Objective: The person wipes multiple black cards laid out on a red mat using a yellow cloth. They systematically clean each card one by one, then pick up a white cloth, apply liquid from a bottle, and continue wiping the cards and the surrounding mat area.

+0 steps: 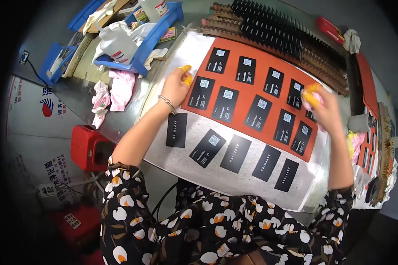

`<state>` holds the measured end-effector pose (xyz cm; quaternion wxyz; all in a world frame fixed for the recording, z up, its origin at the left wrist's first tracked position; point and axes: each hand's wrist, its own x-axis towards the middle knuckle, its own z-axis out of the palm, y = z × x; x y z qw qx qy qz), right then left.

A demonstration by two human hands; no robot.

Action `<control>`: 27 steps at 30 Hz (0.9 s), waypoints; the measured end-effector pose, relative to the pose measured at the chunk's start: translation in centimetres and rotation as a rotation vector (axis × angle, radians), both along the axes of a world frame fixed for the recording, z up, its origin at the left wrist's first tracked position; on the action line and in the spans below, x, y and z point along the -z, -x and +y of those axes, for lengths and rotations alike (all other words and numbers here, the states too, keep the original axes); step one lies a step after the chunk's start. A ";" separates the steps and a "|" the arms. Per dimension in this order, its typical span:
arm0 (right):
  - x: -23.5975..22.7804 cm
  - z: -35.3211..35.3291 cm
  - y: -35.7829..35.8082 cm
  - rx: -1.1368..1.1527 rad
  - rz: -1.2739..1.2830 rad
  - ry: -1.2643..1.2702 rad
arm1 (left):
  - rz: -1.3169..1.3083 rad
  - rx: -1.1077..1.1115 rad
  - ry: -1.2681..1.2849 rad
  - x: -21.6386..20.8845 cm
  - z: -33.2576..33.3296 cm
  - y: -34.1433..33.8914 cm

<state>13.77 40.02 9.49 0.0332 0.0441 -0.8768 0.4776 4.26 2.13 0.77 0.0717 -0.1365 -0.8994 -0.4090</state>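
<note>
mat: orange-red mat (260,73), flat on a pale backing sheet (274,192); landmark for all below
mat cards: black printed cards (257,112) lying flat in slanting rows on the mat, pale square code showing; one partly hidden by the right hand
loose cards: five black cards (235,153) on the backing sheet, off the mat's near edge; second from left shows its code and sits askew
left hand: left hand (177,88) at the mat's left edge, yellow finger cots (185,68) on; fingers curled, two covered tips apart; can't tell if they pinch the mat or just rest there
right hand: right hand (325,108) over the mat's right side, fingers closed round a pink cloth (315,99); can't tell if cloth touches a card
card handling: my read is light, thin, fairly stiff; sheen on the middle loose card suggests a smooth face, so likely slides; dark print probably marks and scuffs easily
card hold: opposite long edges, fingertips only, off the code; flat on the mat there's little to get under, so tip up a corner first
cloth handling: looks soft, crumpled; bunch it in the fingertips
mat hold: likely thin and bendy; steady it by the bare left margin
</note>
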 end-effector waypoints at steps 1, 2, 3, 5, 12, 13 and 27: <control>-0.2 -2.7 1.3 -0.037 -0.036 -0.064 | 0.014 -0.009 0.070 -0.4 0.6 -0.5; -0.2 -5.3 2.8 -0.080 -0.072 -0.128 | 0.029 -0.024 0.139 -0.5 0.6 -1.0; 0.6 -7.0 4.5 -0.128 0.011 -0.165 | 0.005 -0.022 0.084 -0.4 0.6 -0.8; 1.9 -9.8 7.6 -0.185 0.098 -0.232 | -0.050 -0.013 -0.021 0.0 0.6 -0.1; 5.7 -16.0 15.1 -0.266 0.189 -0.407 | 0.074 0.194 0.246 -1.2 -0.2 0.1; 5.9 -16.7 15.3 -0.260 0.185 -0.426 | 0.133 0.216 0.217 -0.7 -0.6 0.3; 6.3 -18.8 14.8 -0.249 0.227 -0.525 | 0.240 0.303 0.121 0.1 -1.2 1.3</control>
